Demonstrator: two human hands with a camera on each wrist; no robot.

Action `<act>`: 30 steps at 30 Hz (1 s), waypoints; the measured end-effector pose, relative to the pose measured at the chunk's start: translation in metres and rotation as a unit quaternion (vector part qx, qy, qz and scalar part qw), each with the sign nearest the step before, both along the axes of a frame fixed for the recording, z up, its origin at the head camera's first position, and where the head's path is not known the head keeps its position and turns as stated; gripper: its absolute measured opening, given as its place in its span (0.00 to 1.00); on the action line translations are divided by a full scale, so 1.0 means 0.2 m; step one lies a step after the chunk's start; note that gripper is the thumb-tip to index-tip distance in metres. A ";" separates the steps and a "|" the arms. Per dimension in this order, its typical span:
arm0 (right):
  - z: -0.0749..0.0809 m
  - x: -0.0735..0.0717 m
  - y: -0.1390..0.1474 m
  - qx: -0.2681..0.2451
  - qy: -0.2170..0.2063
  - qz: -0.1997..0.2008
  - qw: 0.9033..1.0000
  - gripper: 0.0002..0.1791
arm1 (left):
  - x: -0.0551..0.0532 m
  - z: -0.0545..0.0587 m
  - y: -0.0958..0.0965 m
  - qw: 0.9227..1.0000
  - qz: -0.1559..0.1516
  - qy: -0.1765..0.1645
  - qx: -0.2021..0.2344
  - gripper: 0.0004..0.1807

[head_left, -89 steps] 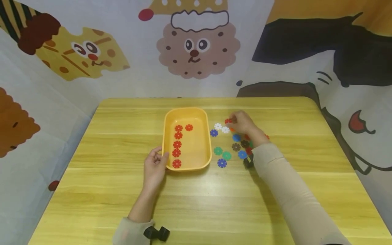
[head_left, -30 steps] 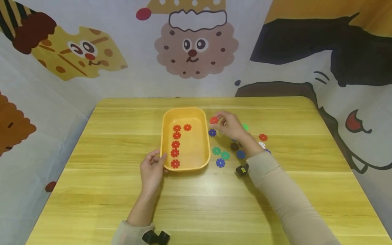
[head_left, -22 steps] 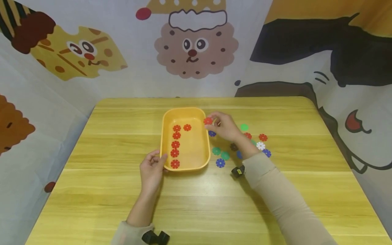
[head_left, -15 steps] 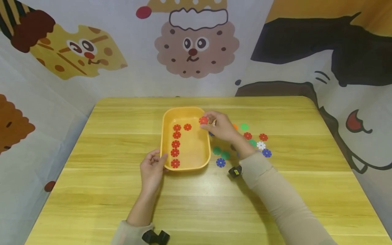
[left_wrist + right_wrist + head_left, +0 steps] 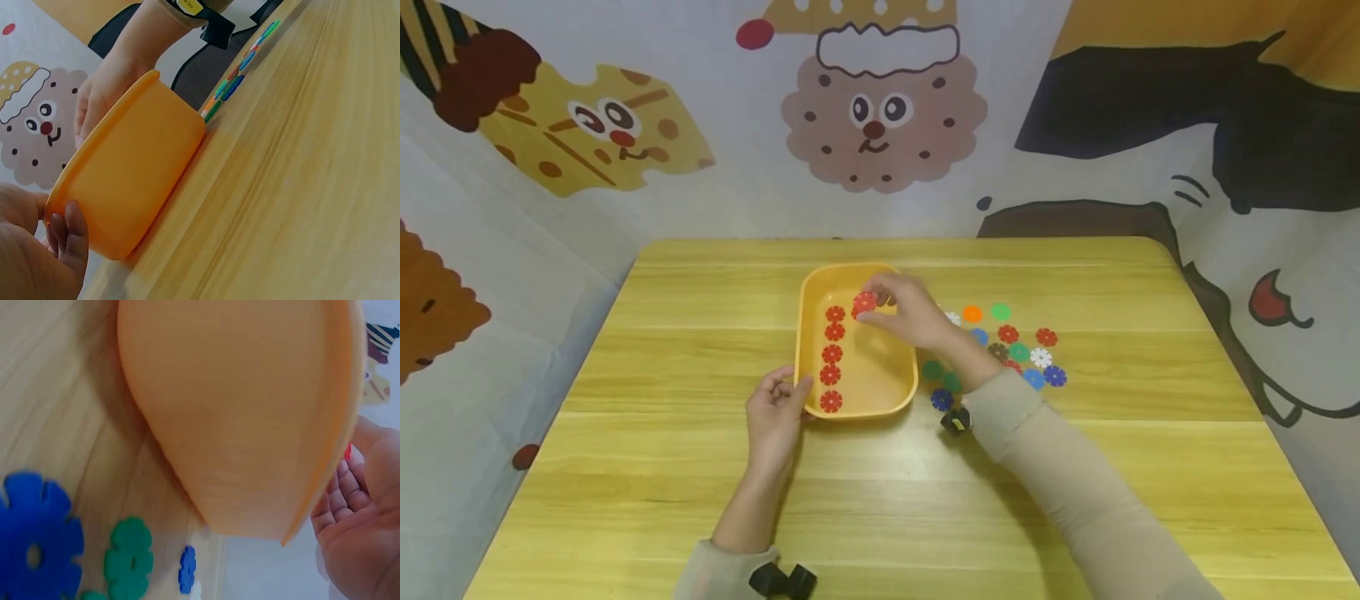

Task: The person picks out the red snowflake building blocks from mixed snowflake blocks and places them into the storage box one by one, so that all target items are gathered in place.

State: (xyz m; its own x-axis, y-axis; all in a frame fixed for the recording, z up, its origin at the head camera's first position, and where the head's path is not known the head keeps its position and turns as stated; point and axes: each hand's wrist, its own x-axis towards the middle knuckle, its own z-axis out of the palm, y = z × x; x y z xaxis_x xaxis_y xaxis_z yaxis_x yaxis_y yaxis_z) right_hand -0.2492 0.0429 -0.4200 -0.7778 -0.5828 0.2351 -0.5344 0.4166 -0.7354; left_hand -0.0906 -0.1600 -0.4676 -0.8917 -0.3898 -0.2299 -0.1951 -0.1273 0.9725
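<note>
My left hand (image 5: 775, 421) holds the yellow plastic tray (image 5: 876, 375) by its near-left edge, the thumb over the rim and the fingers outside. Over the tray's far part, my right hand (image 5: 910, 315) pinches a red snowflake disc (image 5: 865, 301) between thumb and fingers. Just under it another red disc lies in the tray, mostly covered. A column of several red discs (image 5: 831, 354) runs along the tray's left side. In the right wrist view the tray wall (image 5: 237, 412) hides most of the work, with a red edge (image 5: 347, 451) showing by the right hand (image 5: 365, 525).
To the right of the tray, loose snowflake discs lie on the wooden table (image 5: 865, 500): an orange one (image 5: 972, 314), a light green one (image 5: 1001, 312), a white one (image 5: 1041, 357) and several others. My right forearm passes above some of them. A printed cloth (image 5: 737, 200) hangs behind the table.
From the loose discs on the right, my right hand has moved left over the tray, carrying a red snowflake disc. My left hand has stayed at the tray's edge.
</note>
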 end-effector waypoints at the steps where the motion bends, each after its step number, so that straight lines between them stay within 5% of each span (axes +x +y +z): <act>1: 0.00 0.00 -0.01 0.007 0.001 0.003 1.000 0.23 | 0.00 0.00 0.00 1.000 0.001 0.000 0.002 0.18; 9: -0.05 -0.01 -0.08 0.101 0.003 -0.007 0.995 0.25 | 0.00 -0.01 0.00 1.000 0.002 0.011 0.014 0.17; 18: -0.07 -0.02 -0.12 0.241 0.059 0.002 0.969 0.23 | 0.00 -0.01 0.00 1.000 0.002 0.007 0.011 0.17; 30: -0.08 -0.01 -0.12 0.281 0.075 0.023 0.957 0.25 | 0.00 0.00 -0.01 1.000 -0.003 0.003 0.000 0.17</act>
State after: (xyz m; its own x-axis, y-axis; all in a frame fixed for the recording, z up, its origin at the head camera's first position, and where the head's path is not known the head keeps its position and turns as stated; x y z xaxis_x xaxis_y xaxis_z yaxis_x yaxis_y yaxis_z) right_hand -0.2520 0.0196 -0.4362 -0.7309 -0.6822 -0.0185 -0.6430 0.6975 -0.3162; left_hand -0.0898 -0.1612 -0.4681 -0.8950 -0.3852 -0.2247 -0.1899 -0.1267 0.9736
